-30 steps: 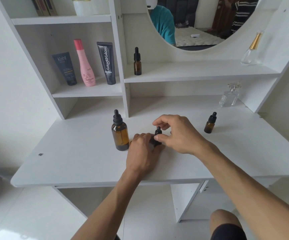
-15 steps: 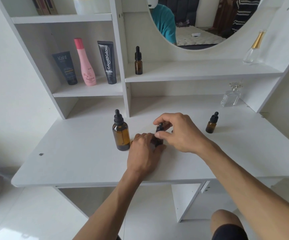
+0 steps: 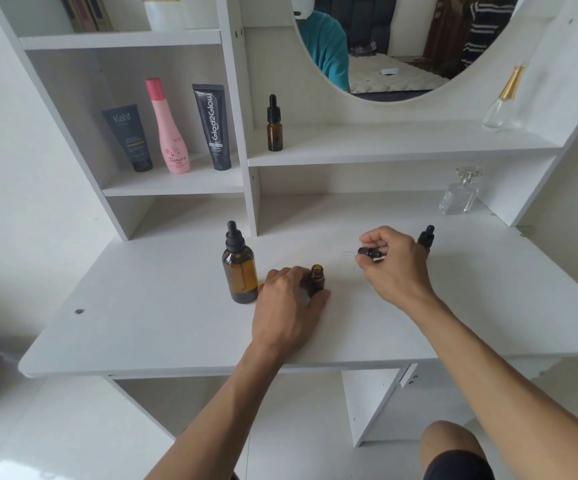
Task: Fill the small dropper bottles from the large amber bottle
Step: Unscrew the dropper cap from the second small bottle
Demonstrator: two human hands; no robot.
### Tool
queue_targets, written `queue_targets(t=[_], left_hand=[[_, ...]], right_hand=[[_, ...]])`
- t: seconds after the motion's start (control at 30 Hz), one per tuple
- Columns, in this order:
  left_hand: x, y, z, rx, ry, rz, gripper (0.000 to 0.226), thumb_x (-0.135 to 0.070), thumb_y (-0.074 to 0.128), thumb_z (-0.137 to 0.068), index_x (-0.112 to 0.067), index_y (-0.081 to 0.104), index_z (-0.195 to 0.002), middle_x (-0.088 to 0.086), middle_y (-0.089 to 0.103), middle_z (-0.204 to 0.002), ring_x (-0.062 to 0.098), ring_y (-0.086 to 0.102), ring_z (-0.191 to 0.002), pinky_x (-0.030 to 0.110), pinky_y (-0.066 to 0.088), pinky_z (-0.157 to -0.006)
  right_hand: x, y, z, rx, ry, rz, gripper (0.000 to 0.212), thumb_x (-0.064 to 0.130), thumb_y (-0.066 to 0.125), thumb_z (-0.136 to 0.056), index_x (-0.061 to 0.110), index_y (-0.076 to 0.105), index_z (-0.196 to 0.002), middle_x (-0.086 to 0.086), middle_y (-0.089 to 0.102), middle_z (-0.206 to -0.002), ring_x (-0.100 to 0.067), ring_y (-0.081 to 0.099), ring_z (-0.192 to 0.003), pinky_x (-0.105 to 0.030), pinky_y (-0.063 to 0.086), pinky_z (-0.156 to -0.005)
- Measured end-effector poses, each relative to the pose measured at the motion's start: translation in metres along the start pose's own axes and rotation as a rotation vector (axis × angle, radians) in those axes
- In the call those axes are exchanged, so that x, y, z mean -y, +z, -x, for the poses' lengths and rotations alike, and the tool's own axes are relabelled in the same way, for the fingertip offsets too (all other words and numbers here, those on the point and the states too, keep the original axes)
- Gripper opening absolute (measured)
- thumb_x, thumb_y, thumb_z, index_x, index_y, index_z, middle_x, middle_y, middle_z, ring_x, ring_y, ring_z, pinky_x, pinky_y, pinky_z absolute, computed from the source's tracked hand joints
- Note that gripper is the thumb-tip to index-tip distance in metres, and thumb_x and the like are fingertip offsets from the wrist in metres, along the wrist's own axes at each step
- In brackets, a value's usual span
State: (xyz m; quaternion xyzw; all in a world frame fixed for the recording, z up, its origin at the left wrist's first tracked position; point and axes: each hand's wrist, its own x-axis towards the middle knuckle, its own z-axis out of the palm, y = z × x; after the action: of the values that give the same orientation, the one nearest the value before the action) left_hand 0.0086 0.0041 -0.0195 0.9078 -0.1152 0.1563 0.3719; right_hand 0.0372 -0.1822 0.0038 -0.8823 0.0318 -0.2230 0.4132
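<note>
The large amber bottle (image 3: 240, 271) stands capped with its black dropper on the white desk (image 3: 162, 327). Just right of it, my left hand (image 3: 289, 299) grips a small amber bottle (image 3: 316, 280) whose neck is uncapped. My right hand (image 3: 393, 263) holds that bottle's black dropper cap (image 3: 367, 252) sideways, low over the desk, with the glass pipette pointing left. Another small dropper bottle (image 3: 426, 237) stands capped behind my right hand, partly hidden. A third small capped bottle (image 3: 274, 124) is on the middle shelf.
Two dark tubes (image 3: 128, 138) (image 3: 214, 128) and a pink bottle (image 3: 169, 128) stand on the left shelf. A clear glass perfume bottle (image 3: 460, 194) sits at the desk's back right, another with a gold neck (image 3: 504, 100) on the shelf above. An oval mirror (image 3: 401, 46) hangs behind.
My right hand has lifted the dropper cap off the small bottle and carried it to the right, turning it sideways. My left hand stays on the bottle, which now shows an uncapped neck.
</note>
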Motion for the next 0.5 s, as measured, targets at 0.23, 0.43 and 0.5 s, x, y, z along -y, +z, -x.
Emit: queue_targets(t=[0.23,0.43,0.5], left_hand=[[0.001,0.002,0.000,-0.006,-0.003,-0.002,0.017,-0.036,0.071,-0.084,-0.021,0.066,-0.090,-0.004,0.066,-0.089,0.019,0.052,-0.089,0.030,0.040,-0.074],[0.004,0.004,-0.001,-0.009,0.007,0.013,0.017,-0.036,0.071,-0.083,-0.021,0.069,-0.092,-0.005,0.068,-0.088,0.019,0.054,-0.089,0.034,0.045,-0.079],[0.004,0.004,-0.001,-0.012,0.009,0.016,0.017,-0.036,0.071,-0.082,-0.022,0.069,-0.091,-0.006,0.068,-0.088,0.017,0.054,-0.088,0.032,0.044,-0.078]], right_hand=[[-0.023,0.012,0.003,-0.014,-0.009,0.037,0.024,-0.002,0.073,-0.080,0.008,0.070,-0.102,-0.011,0.070,-0.096,-0.013,0.062,-0.076,0.007,0.036,-0.070],[-0.027,0.015,0.004,0.008,-0.056,0.063,0.034,0.002,0.073,-0.079,0.011,0.067,-0.111,-0.009,0.065,-0.099,-0.013,0.059,-0.077,-0.018,0.051,-0.080],[-0.026,0.014,0.005,0.011,-0.052,0.066,0.036,0.003,0.074,-0.079,0.011,0.066,-0.114,-0.009,0.065,-0.100,-0.012,0.059,-0.078,-0.021,0.050,-0.082]])
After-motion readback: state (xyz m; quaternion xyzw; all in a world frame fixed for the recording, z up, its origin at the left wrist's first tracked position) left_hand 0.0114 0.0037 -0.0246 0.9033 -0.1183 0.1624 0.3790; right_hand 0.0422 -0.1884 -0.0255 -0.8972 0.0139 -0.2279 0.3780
